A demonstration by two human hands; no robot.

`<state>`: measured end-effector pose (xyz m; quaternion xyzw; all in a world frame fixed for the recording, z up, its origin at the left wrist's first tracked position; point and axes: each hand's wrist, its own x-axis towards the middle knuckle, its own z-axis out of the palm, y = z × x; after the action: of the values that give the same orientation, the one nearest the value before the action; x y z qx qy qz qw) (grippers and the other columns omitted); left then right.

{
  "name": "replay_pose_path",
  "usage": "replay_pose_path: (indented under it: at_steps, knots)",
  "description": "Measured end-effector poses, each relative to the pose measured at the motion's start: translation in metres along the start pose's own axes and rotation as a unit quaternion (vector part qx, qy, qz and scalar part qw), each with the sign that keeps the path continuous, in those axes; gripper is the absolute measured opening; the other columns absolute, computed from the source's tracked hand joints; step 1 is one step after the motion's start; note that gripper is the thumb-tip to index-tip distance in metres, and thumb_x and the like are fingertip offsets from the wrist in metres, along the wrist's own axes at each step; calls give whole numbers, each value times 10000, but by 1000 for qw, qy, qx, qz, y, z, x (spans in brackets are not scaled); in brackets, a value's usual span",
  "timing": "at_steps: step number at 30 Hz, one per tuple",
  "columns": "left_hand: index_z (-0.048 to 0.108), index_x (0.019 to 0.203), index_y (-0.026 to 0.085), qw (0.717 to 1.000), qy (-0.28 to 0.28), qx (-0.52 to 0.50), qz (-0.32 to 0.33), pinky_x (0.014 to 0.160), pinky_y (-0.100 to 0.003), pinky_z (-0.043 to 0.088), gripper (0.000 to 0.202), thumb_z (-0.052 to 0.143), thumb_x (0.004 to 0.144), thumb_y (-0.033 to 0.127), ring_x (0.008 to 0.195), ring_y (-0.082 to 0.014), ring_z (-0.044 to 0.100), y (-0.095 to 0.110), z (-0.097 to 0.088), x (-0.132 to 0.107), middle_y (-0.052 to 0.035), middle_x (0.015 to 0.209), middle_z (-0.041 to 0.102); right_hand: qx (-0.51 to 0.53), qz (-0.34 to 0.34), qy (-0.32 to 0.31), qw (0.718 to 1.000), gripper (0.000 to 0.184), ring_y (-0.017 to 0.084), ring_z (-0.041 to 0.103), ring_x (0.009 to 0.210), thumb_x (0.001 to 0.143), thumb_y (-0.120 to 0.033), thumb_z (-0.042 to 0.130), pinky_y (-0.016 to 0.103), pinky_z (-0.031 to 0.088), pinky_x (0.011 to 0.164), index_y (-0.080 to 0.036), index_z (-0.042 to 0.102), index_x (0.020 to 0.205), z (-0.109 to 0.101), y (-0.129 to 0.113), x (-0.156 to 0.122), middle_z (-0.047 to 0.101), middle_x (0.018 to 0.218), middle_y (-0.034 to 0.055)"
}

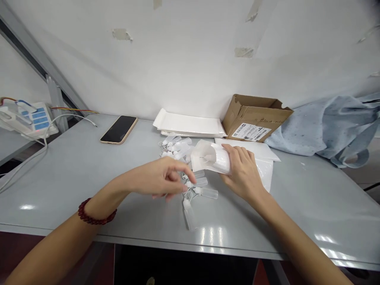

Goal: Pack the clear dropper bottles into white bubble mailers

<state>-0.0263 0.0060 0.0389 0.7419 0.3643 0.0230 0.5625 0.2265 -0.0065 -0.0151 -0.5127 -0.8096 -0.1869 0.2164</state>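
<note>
My right hand point(242, 172) is wrapped around a white padded bubble mailer point(221, 159). The mailer's mouth gapes to the left, and something small and white shows inside. Just left of it, my left hand point(162, 178) hovers over small translucent plastic bottles with white caps and looped cords. Its thumb and index finger are apart, with nothing visible between them. One bottle point(209, 192) lies by those fingertips and another bottle point(189, 213) points toward the front edge. Several more bottles point(181, 144) are heaped behind the left hand, partly covered by it and the mailer.
Flat white mailers point(190, 122) are stacked by the wall, beside an open cardboard box point(255, 114). More mailers point(264, 174) lie under my right hand. A phone point(118, 130) rests at the back left, near a white cable point(46, 138). Light blue cloth point(323, 126) is bunched at right.
</note>
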Motion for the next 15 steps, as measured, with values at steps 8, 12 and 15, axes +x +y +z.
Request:
replay_pose_path:
  at_steps: [8, 12, 15]
  knots:
    - [661, 1039, 180, 986, -88, 142, 9, 392, -179, 360, 287, 527, 786, 170, 320, -71, 407, -14, 25, 19, 50, 494, 564, 21, 12, 7, 1000, 512, 287, 507, 886, 731, -217, 521, 383, 375, 760, -122, 418, 1224, -1, 4, 1, 594, 1005, 135]
    - [665, 989, 190, 990, -91, 106, 31, 385, -169, 359, 221, 572, 790, 203, 318, -61, 407, -13, 24, 17, 57, 487, 561, 22, 16, 5, 1000, 512, 287, 507, 885, 731, -215, 523, 385, 376, 765, -120, 419, 1223, -2, 3, 1, 594, 1007, 137]
    - [649, 1029, 197, 996, -77, 39, 18, 373, -169, 354, 252, 609, 813, 319, 337, -61, 424, -7, 13, 9, 49, 527, 594, 29, 11, -1, 1000, 516, 291, 506, 884, 727, -223, 528, 386, 378, 757, -120, 420, 1222, -1, 4, 0, 590, 1009, 141]
